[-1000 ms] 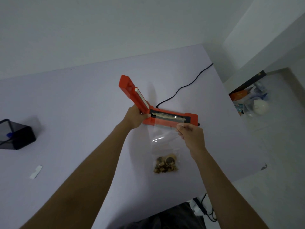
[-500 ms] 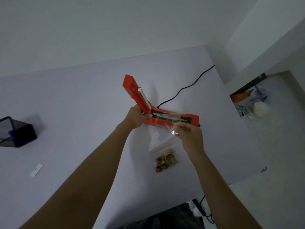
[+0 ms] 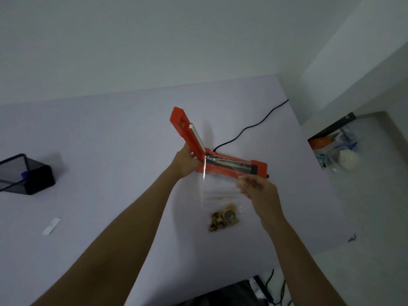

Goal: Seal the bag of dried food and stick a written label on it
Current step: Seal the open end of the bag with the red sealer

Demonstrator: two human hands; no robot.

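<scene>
An orange heat sealer [image 3: 258,167] lies in the middle of the white table [image 3: 106,138], its lid [image 3: 186,131] raised up and to the left. My left hand [image 3: 186,163] grips the sealer at its hinge end. A clear plastic bag [image 3: 217,186] has brown dried food [image 3: 224,218] gathered at its near end. Its open top lies across the sealer's black strip. My right hand [image 3: 257,187] pinches the bag's right edge just in front of the sealer. A small white label [image 3: 51,225] lies flat at the near left of the table.
A black mesh holder [image 3: 26,175] with something blue inside stands at the left edge. The sealer's black cord [image 3: 249,129] runs off the table's far right corner. On the floor to the right lies clutter [image 3: 335,149]. More cables [image 3: 276,290] hang below the near edge.
My right hand has pulled the bag's top further over the sealing strip, and the bag lies flatter there. My left hand holds the hinge end as before and the lid stays up.
</scene>
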